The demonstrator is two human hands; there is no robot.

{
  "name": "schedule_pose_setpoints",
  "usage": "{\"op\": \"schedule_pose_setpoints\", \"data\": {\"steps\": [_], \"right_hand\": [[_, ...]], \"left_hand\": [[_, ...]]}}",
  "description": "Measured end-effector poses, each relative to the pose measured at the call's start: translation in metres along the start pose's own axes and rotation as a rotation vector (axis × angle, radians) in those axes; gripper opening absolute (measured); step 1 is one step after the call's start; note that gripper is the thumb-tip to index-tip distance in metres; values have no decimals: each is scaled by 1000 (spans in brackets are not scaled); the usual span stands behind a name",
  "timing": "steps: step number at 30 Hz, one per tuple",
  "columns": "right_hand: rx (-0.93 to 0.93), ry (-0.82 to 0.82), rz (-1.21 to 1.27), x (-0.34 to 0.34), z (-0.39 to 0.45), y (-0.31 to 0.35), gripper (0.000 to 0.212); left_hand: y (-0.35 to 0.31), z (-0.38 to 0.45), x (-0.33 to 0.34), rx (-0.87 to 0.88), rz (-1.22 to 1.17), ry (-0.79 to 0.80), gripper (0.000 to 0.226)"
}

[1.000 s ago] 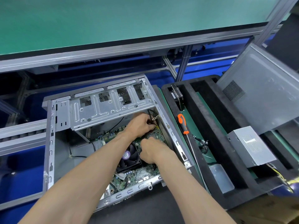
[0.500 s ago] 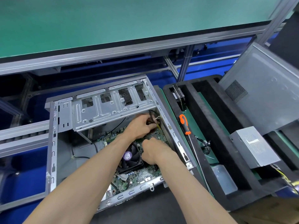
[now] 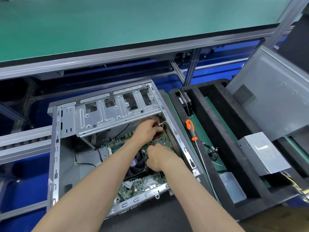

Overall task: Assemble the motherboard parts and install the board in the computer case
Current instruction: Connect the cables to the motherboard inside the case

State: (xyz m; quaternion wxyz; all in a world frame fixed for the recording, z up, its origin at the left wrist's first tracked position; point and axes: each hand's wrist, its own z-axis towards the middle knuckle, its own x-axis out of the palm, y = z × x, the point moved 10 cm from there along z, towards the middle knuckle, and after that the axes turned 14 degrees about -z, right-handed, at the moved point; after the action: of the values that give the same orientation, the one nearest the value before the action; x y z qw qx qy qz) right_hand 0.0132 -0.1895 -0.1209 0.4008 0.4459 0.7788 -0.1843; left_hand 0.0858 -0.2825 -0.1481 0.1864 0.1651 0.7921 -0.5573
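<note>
Both hands inside open computer case, over motherboard. Left hand fingers curled, pinching cable bundle; right hand beside CPU fan, grip cannot be told

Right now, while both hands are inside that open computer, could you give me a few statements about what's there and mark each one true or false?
1. The motherboard lies inside the computer case. True.
2. The orange-handled screwdriver is held in the right hand. False: it lies on the green mat in the black foam tray, right of the case.
3. The left hand reaches toward cables under the drive cage. True.
4. The power supply is mounted inside the case. False: it sits outside on the foam tray.
5. The cooler fan sits on the motherboard, beside the right hand. True.
</note>
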Motion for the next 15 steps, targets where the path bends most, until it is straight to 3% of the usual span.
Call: {"op": "schedule_pose_setpoints", "data": {"steps": [5, 10, 15], "right_hand": [[-2, 8, 1, 0, 0, 0, 28], [-5, 5, 9, 1, 0, 0, 26], [-7, 1, 6, 0, 1, 0, 26]], "left_hand": [[1, 6, 5, -46, -42, 10, 59], [1, 13, 2, -55, -61, -74, 34], [-3, 6, -4, -58, -44, -88, 35]]}}
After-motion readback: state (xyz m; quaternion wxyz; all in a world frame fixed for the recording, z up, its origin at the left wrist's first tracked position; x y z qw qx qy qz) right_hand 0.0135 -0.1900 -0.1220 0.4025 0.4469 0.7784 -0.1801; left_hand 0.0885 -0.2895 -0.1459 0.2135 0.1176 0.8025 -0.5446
